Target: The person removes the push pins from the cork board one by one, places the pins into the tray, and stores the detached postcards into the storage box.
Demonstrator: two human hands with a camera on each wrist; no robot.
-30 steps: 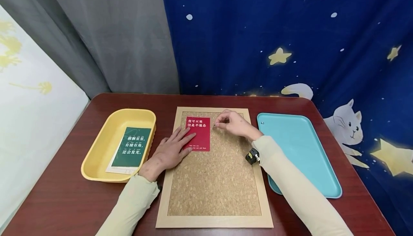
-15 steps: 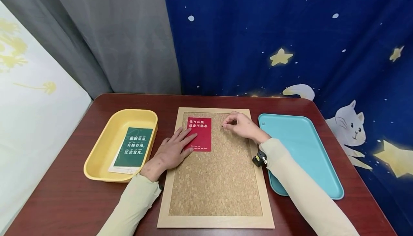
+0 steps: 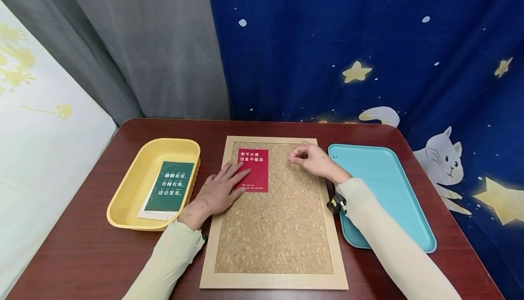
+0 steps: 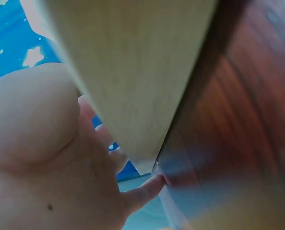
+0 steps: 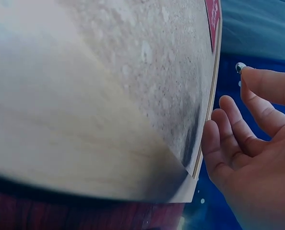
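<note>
A red card (image 3: pixel 258 171) with white writing lies on the upper left of a wood-framed corkboard (image 3: pixel 274 236). My left hand (image 3: pixel 219 192) rests on its left side with fingers spread, covering part of it and the frame. In the left wrist view, fingers show past the frame's pale wooden edge (image 4: pixel 133 72). My right hand (image 3: pixel 315 160) is over the board's upper right, to the right of the card. Its thumb and forefinger pinch a small shiny silver thumbtack (image 5: pixel 240 67), with the other fingers loosely bent. The tack's point cannot be made out.
Left of the board stands a yellow basin (image 3: pixel 123 200) holding a green card (image 3: pixel 169 186) over a whitish one. At right lies a light-blue tray (image 3: pixel 380 186), partly under my right sleeve. All rest on a dark red wooden table (image 3: pixel 82 254), with curtains behind.
My right hand has moved rightward, away from the red card's edge, still pinching the small tack. My left hand keeps its place on the card. The head view shifted slightly.
</note>
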